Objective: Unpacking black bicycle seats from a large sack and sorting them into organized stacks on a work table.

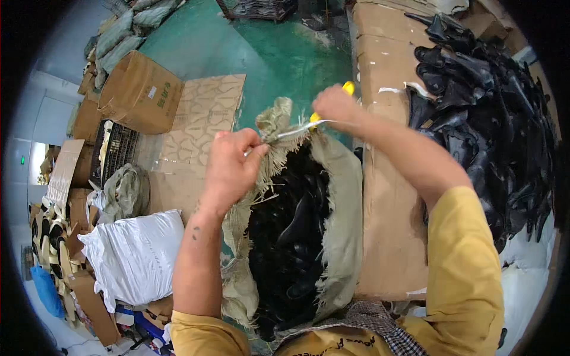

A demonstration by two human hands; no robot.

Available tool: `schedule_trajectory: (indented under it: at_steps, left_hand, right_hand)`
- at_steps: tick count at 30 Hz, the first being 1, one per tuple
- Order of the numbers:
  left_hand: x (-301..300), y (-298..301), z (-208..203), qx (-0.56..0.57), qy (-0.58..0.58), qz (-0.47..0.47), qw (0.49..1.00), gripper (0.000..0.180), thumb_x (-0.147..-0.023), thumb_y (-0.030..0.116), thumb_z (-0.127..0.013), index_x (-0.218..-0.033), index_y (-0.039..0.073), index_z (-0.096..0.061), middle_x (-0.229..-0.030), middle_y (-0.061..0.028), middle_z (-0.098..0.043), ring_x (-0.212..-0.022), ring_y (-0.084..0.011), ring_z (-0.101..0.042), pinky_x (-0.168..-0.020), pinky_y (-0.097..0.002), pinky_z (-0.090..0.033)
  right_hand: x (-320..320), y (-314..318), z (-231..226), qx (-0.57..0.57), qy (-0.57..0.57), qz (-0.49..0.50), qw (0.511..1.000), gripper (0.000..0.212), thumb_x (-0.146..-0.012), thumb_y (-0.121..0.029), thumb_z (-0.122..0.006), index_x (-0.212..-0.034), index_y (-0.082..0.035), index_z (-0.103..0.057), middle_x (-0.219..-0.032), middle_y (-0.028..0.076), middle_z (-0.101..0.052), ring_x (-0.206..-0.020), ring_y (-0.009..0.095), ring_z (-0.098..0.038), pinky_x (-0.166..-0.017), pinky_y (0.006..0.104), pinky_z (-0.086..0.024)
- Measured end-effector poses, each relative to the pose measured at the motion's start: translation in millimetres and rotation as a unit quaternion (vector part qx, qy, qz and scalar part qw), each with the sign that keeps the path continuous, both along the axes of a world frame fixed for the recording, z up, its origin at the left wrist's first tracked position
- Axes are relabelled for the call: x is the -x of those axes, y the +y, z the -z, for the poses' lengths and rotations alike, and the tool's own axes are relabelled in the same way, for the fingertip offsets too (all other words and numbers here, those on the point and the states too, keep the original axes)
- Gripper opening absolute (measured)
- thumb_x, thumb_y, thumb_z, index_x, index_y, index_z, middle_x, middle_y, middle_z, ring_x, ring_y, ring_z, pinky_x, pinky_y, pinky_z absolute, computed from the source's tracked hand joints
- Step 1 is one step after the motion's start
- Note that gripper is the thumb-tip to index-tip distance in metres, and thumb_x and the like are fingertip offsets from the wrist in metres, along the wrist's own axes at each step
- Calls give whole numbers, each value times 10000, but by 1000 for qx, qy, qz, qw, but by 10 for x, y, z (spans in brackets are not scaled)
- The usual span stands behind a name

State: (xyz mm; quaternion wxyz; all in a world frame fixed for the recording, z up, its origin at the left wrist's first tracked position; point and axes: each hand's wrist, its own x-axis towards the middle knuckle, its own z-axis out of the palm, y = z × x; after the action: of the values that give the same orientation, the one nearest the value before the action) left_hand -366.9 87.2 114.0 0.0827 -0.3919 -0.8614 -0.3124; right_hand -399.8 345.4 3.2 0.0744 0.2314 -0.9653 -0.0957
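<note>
With fingers of left hand (235, 159) clamped on far corner of sack (343, 207) in front, of right hand (336, 105) around yellow tool (348, 88), stretching white string (294, 131). Already filled with black pieces (298, 222); apparently mostly left to close.

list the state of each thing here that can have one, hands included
Left hand: closed on the sack's rim
Right hand: closed around the yellow tool
Yellow tool: held
Woven sack: open, black pieces inside
White strip: stretched across the rim
White bag: lying down, filled
</note>
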Motion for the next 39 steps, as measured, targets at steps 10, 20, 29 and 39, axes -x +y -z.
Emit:
schedule_trajectory:
  at_steps: [10,20,29,39]
  left_hand:
    - [359,-247,-117,-30,-152,-112,982,176,-740,90,-659,-678,12,-514,-551,28,-400,-542,-60,-360,-487,-232,-297]
    - [607,-717,-106,-144,-232,-170,947,152,-777,94,-654,-722,21,-532,-604,82,-424,-580,-18,-355,-511,-184,-282]
    - [998,-1618,65,-50,-200,-267,942,96,-823,107,-610,-771,31,-582,-684,68,-514,-637,-14,-424,-572,-183,-346]
    - [1185,-1848,451,-71,-126,-300,943,159,-843,168,-600,-810,12,-605,-695,37,-536,-655,-45,-460,-604,-196,-381]
  right_hand:
    - [177,-370,214,106,66,-262,957,60,-686,-177,-587,-702,-123,-568,-693,58,-577,-723,238,-590,-629,347,-458]
    - [374,-186,194,191,45,-288,937,185,-600,-99,-636,-755,-113,-537,-750,39,-528,-788,231,-546,-724,334,-458]
    - [732,733,615,-54,-89,118,988,172,-650,-140,-649,-820,-114,-640,-817,85,-639,-819,266,-626,-661,387,-502]
    - [788,694,753,-112,-143,142,973,105,-689,-102,-607,-792,-82,-611,-822,116,-631,-783,274,-630,-650,390,-502]
